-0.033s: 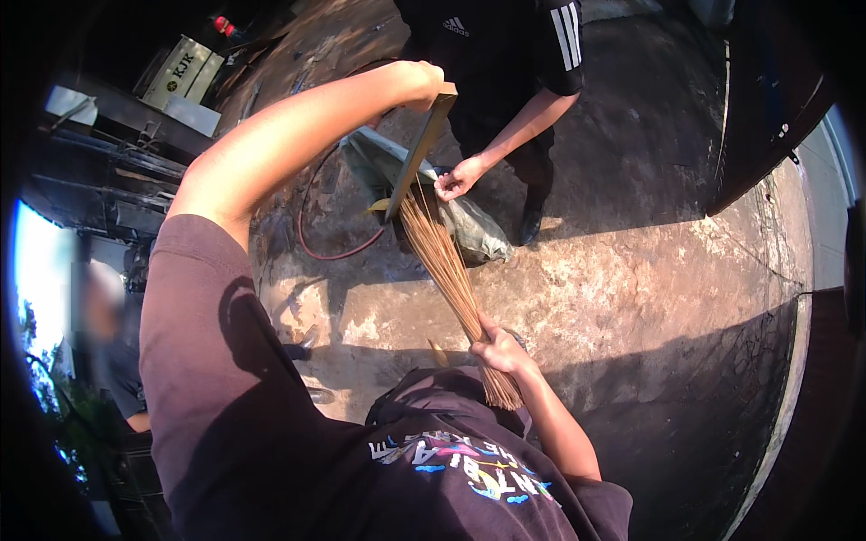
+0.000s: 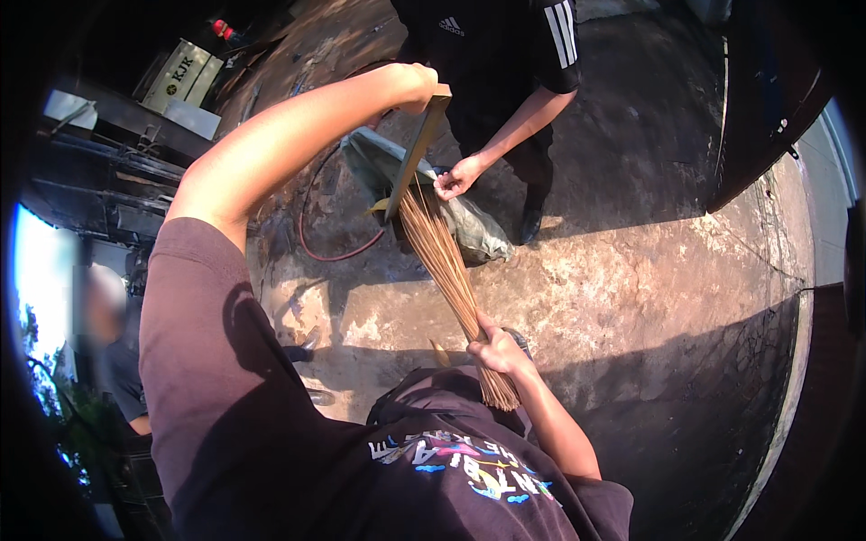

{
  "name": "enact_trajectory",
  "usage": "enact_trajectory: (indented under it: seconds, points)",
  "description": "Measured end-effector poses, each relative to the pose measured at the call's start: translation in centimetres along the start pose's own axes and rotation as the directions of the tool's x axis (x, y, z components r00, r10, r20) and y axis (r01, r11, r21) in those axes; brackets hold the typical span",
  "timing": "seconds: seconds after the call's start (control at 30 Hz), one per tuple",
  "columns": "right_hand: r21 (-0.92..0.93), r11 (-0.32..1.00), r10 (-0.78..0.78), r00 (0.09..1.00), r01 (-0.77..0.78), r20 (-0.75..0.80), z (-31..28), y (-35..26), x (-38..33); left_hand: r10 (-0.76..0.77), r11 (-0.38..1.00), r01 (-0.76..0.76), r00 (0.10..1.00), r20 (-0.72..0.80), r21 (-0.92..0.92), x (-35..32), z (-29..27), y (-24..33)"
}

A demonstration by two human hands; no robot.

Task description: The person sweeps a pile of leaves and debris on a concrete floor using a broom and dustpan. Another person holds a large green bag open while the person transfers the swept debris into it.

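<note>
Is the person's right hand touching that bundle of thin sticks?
Touching. The head view shows the right hand wrapped around the stick bundle near its lower end, fingers closed on it with no gap.

One labelled container is in view: a pale, cream-coloured box (image 2: pixel 183 77) at the upper left, standing beside dark metal framework. It is rectangular, tilted in the view, and carries a dark printed mark on its lit face. A small red item (image 2: pixel 222 29) sits just above it; what it is cannot be told. One bag is present: a grey-green sack (image 2: pixel 469 227) of crumpled plastic lying on the concrete ground near the centre, its mouth held open by another person's hand (image 2: pixel 457 177). No label shows on the sack. No signs or screens appear anywhere in the view.
</note>
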State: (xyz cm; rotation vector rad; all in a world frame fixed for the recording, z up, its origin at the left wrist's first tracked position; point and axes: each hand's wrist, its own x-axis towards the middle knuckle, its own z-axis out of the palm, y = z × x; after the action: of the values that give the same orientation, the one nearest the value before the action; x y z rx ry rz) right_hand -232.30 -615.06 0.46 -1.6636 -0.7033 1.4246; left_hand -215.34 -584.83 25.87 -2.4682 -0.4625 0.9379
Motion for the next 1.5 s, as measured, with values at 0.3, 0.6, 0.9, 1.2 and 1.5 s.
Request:
enact_trajectory:
  seconds: [0.3,0.6,0.9,1.2,1.5]
  points:
    - [0.713,0.699,-0.111,0.979,-0.044,0.170,-0.8,-1.9,-3.3,-0.087,0.996,0.087,0.993,0.080,0.005,0.7,0.9,-0.6]
    - [0.110,0.994,0.005,0.998,0.001,-0.055,2.2,1.7,-0.2,-0.192,0.980,0.197,0.967,0.168,-0.015,-2.3,0.9,-1.5]
    - [0.596,0.803,-0.126,0.985,0.032,0.117,1.9,-1.1,-3.7,-0.226,0.970,0.232,0.971,0.083,-0.067,-4.5,3.7,-5.0]
    - [0.008,1.000,-0.005,0.999,0.005,-0.047,1.9,0.3,-0.1,-0.235,0.970,0.240,0.968,0.085,-0.046,-7.1,4.1,-9.0]
    - [0.265,0.956,-0.138,0.990,0.122,0.042,2.2,-2.9,-1.4,-0.306,0.941,0.312,0.950,0.067,-0.134,-11.4,6.8,-12.9]
